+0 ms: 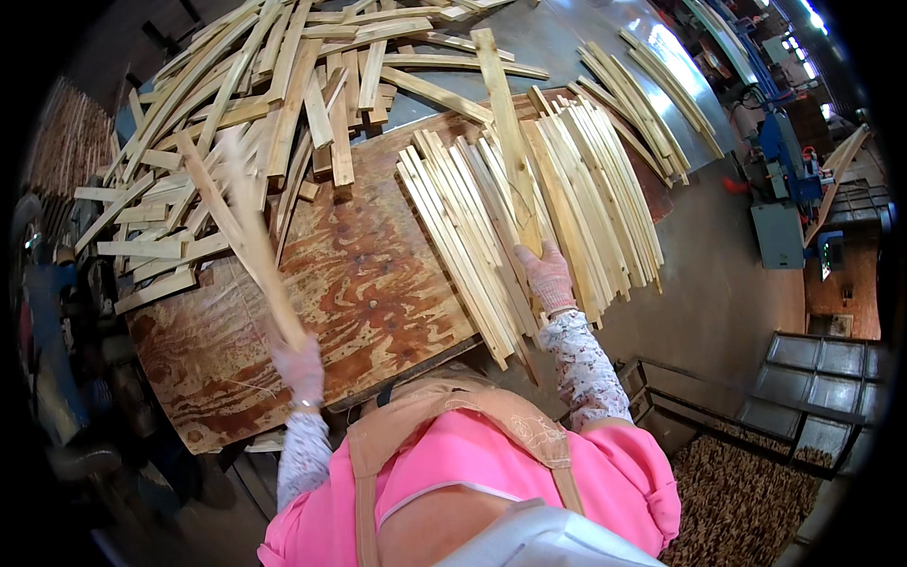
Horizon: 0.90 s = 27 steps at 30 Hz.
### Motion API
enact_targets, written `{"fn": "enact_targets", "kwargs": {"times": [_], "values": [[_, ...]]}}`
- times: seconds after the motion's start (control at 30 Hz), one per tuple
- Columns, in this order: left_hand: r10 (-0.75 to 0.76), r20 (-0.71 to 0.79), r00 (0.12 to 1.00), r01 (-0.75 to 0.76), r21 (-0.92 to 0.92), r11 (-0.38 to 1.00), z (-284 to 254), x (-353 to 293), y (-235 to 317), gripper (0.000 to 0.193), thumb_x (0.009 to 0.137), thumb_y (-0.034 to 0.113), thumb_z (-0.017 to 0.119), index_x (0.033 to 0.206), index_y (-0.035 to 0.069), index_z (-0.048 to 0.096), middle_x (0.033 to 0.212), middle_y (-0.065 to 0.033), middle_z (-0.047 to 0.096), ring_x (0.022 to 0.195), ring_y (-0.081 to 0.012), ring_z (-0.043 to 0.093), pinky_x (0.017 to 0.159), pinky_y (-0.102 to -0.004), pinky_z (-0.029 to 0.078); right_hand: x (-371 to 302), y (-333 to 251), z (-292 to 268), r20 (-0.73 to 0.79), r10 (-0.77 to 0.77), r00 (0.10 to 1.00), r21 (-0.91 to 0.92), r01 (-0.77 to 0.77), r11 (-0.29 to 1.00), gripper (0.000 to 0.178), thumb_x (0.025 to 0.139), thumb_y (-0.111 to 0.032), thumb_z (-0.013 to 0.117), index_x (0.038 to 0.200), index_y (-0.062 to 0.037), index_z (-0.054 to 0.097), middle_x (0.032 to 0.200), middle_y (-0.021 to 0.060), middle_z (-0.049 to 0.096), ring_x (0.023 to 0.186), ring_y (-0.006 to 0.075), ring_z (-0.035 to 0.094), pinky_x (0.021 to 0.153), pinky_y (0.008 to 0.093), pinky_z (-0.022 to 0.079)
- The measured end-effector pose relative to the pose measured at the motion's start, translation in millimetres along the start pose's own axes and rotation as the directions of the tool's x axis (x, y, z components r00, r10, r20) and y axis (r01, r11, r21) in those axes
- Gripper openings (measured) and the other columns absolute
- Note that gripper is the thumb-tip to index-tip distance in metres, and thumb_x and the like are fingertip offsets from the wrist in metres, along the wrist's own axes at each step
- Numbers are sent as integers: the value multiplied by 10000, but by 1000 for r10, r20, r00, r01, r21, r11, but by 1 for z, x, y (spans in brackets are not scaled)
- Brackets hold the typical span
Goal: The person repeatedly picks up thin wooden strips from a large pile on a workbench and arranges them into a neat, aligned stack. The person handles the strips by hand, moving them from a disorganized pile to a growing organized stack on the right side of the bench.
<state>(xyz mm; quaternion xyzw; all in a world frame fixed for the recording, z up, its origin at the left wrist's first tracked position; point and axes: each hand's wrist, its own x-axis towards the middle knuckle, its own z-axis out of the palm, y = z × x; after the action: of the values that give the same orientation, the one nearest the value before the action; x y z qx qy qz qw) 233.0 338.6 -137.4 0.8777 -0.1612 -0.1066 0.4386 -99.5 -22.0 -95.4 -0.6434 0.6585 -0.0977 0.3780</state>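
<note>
My left hand [299, 373], in a pale pinkish glove, is closed around the near end of a wooden strip [269, 269]. A second, motion-blurred strip seems to fan out from the same grip. My right hand [550, 276], gloved too, grips the lower end of a long, flat wooden board [510, 142], which points away from me. That board lies over or just above a row of wooden strips [605, 180] set side by side; whether it touches them I cannot tell. Beneath these is a worn plywood tabletop [368, 274], and the strips' near ends overhang its edge.
A loose, crisscrossed heap of wood pieces [312, 85] covers the far left. More strips [642, 109] lie on a shiny metal surface [567, 42] at the far right. Blue-grey machinery [779, 236] stands at right. A bin of small wood pieces [742, 491] sits lower right.
</note>
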Motion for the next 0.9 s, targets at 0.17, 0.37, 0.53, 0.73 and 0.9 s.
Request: {"fn": "enact_targets", "kwargs": {"times": [0.17, 0.37, 0.53, 0.73, 0.9], "values": [[-103, 291, 951, 136, -98, 986, 32, -121, -67, 523, 896, 169, 847, 1335, 13, 610, 1168, -137, 725, 1035, -240, 712, 946, -382, 566, -11, -33, 6, 193, -7, 981, 324, -57, 944, 569, 1025, -345, 690, 1409, 70, 618, 1104, 101, 751, 969, 175, 673, 833, 341, 551], [100, 496, 863, -315, 372, 873, 122, -176, -35, 545, 970, 504, 687, 1221, 23, 631, 1075, -211, 723, 949, -373, 743, 828, -472, 609, -6, -41, 46, 228, -77, 971, 628, -87, 773, 489, 1046, -297, 669, 1419, 18, 630, 1040, 62, 709, 905, 137, 651, 763, 306, 543], [145, 935, 323, -577, 72, 814, 134, -152, 89, 609, 969, 522, 669, 1379, 78, 595, 1197, -169, 707, 1081, -355, 715, 903, -488, 580, -37, -77, 69, 332, -250, 910, 659, -34, 751, 475, 1075, -225, 638, 1474, 29, 593, 1130, 50, 718, 958, 140, 651, 793, 312, 546], [692, 47, 721, -688, 170, 705, 24, -92, 25, 723, 935, 417, 723, 1578, 165, 508, 1592, -180, 502, 1498, -401, 451, 1237, -623, 334, -92, -103, 64, 636, -470, 611, 137, 511, 849, 387, 1009, -215, 694, 1325, 8, 715, 1016, 74, 743, 975, 149, 668, 872, 332, 551], [744, 117, 657, -392, 897, 204, -228, -88, -84, 812, 889, 298, 695, 1657, 236, 438, 1727, -145, 351, 1601, -379, 321, 1250, -684, 271, -206, -144, 107, 906, -419, -58, 282, 822, 496, 355, 899, -123, 821, 1245, -67, 770, 1077, 150, 760, 1029, 284, 720, 934, 398, 556]]}}
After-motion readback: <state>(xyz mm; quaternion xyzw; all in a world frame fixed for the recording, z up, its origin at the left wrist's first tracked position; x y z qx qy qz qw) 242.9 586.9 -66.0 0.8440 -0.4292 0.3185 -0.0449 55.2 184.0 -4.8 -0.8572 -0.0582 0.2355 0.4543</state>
